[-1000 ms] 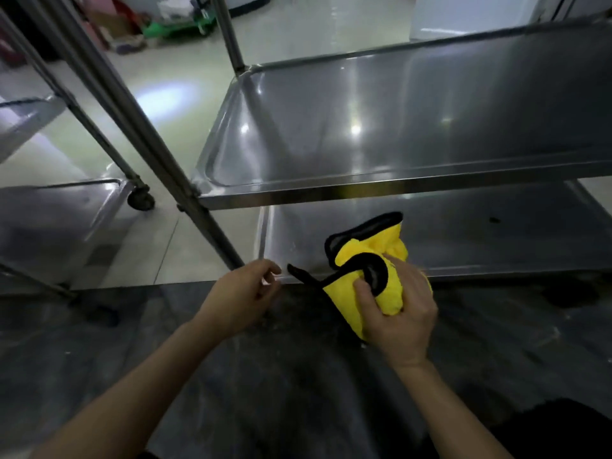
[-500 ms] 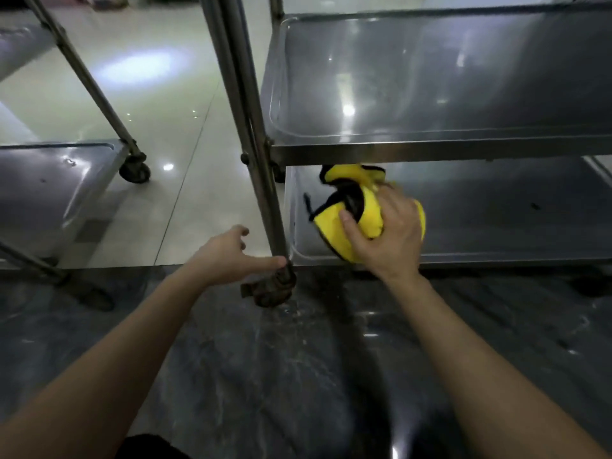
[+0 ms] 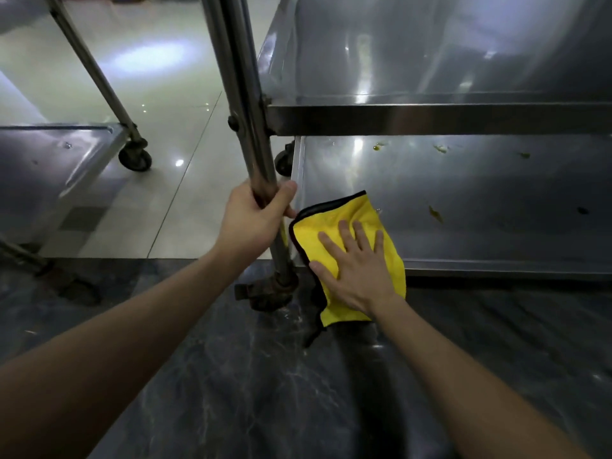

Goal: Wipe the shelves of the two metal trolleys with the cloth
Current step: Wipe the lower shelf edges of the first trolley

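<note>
Here, the upright tubular steel post [image 3: 245,104] of the nearer metal trolley is gripped by the left hand [image 3: 255,223], whose fingers [image 3: 288,191] are clenched round it just above the rusty caster [image 3: 268,293] at the post's foot. Immediately right of the post, a yellow microfibre cloth [image 3: 351,213] with dark trim is pressed onto the front corner of the bottom steel shelf [image 3: 480,200] by the right hand [image 3: 357,276]. Its fingers [image 3: 344,233] are held straight and spread, grasping nothing. The cloth's near edge is draped over the shelf's front lip. Further right of the post, small yellowish and dark spots [image 3: 435,213] are seen on that shelf. A shiny upper shelf [image 3: 430,61] is bolted to the post higher up. Well left of the post, the second metal trolley [image 3: 49,167] and its black wheel [image 3: 135,158] are seen.
</note>
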`<action>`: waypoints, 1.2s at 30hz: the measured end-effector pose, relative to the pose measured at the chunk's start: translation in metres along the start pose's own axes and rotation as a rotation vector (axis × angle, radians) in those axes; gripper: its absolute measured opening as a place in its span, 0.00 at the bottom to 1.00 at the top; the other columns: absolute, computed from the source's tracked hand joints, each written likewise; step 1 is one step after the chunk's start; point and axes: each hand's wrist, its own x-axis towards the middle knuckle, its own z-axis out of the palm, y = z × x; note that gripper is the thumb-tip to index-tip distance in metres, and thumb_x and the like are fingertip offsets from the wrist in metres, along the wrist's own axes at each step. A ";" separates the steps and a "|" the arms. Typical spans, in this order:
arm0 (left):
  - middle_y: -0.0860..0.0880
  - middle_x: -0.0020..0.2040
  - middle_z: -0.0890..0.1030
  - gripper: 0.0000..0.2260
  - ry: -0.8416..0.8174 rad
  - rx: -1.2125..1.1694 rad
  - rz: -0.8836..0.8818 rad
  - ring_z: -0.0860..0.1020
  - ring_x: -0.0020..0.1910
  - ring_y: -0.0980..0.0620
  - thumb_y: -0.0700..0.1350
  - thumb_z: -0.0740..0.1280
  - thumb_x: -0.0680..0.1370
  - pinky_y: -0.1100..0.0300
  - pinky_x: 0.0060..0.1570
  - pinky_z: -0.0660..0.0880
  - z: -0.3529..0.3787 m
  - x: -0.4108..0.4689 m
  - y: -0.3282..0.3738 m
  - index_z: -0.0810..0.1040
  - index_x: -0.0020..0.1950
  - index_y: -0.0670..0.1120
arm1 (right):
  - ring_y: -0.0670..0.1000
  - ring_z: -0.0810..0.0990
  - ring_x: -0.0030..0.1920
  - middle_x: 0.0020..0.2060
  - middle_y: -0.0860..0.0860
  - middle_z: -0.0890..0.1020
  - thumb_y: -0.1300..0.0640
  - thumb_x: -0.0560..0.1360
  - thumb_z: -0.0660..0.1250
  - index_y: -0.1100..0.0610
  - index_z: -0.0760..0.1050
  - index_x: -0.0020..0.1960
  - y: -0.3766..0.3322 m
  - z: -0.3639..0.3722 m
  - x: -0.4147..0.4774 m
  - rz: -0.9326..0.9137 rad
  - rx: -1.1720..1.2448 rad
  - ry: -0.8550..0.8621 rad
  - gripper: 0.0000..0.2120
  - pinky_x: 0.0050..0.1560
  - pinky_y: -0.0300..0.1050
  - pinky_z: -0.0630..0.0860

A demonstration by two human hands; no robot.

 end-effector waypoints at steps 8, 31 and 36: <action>0.44 0.34 0.82 0.18 0.056 -0.055 0.028 0.83 0.39 0.33 0.47 0.69 0.86 0.33 0.48 0.82 0.006 0.003 -0.012 0.80 0.35 0.53 | 0.55 0.36 0.86 0.86 0.46 0.40 0.24 0.78 0.34 0.29 0.42 0.83 0.002 0.006 0.109 0.063 0.086 -0.106 0.34 0.76 0.75 0.29; 0.29 0.31 0.67 0.17 0.454 -0.266 0.098 0.69 0.27 0.33 0.46 0.69 0.79 0.39 0.26 0.71 0.048 0.017 -0.025 0.67 0.35 0.42 | 0.63 0.39 0.86 0.87 0.53 0.41 0.17 0.74 0.40 0.33 0.44 0.85 0.000 -0.013 0.145 0.077 0.024 -0.133 0.43 0.74 0.82 0.36; 0.29 0.31 0.65 0.17 0.475 -0.284 0.124 0.69 0.27 0.29 0.45 0.68 0.79 0.39 0.26 0.71 0.046 0.021 -0.022 0.67 0.35 0.43 | 0.60 0.36 0.86 0.87 0.51 0.40 0.22 0.78 0.37 0.39 0.42 0.86 -0.011 -0.014 0.132 0.103 0.031 -0.158 0.41 0.75 0.80 0.33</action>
